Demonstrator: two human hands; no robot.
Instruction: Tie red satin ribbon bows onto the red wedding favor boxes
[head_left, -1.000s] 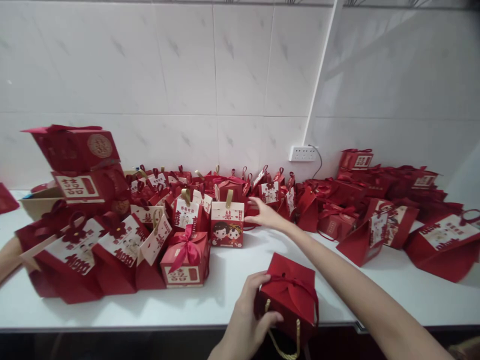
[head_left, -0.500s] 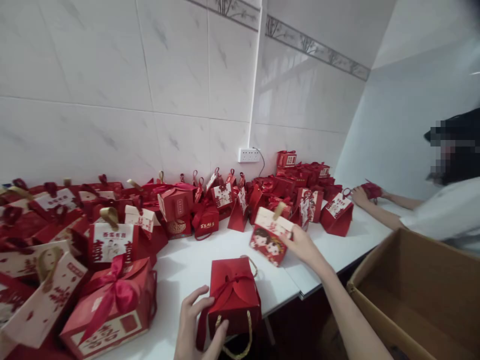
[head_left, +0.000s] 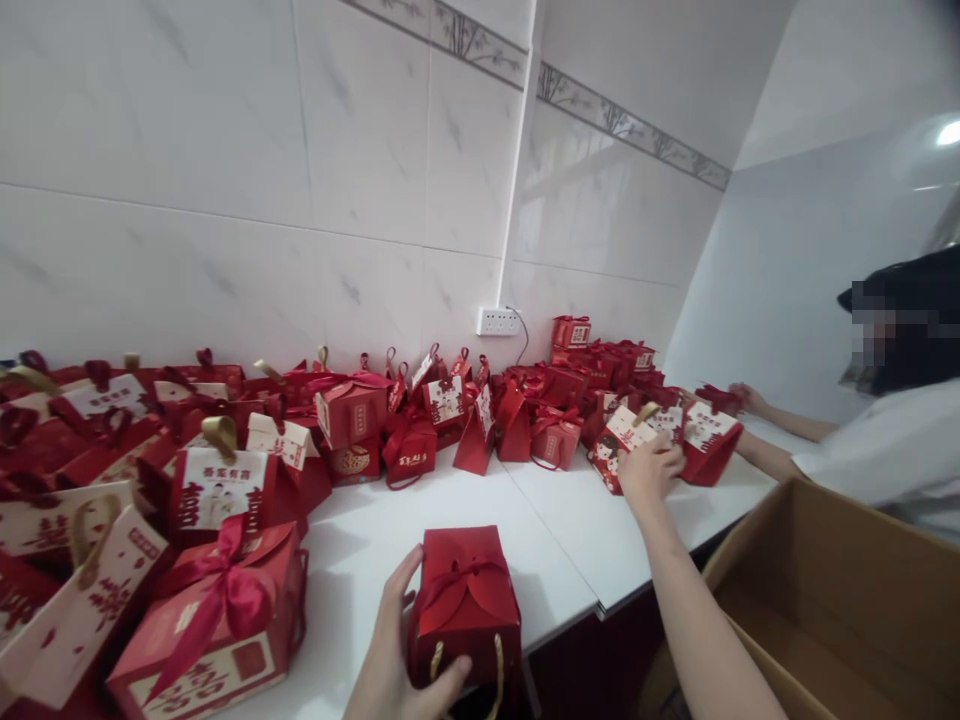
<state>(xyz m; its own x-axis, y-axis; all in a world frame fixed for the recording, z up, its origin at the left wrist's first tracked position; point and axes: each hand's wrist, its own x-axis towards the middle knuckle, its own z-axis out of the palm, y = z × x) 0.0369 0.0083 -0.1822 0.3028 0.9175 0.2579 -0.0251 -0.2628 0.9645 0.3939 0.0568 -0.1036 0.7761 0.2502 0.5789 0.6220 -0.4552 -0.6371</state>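
Note:
My left hand (head_left: 412,640) is closed around the left side of a red gift box (head_left: 471,580) at the table's front edge. Its thumb presses the front face; a dark red ribbon crosses the folded top, and a gold cord handle hangs in front. Farther right, my right hand (head_left: 651,472) grips a white-topped gift box (head_left: 607,462) with a cartoon figure and a gold loop. That box is among other gift boxes, close to a red one with a white label (head_left: 709,432). My right fingers partly cover it.
Many red gift boxes (head_left: 349,410) crowd the back and left of the white table (head_left: 375,540). A ribboned box (head_left: 217,610) stands at front left. An open cardboard box (head_left: 832,590) is at right. Beyond it, a co-worker's hand (head_left: 746,397) touches a red box.
My right hand has carried the white-topped gift box rightward and farther back, up to the other boxes. My left hand has closed more fully around the red box. The co-worker's arms have shifted slightly.

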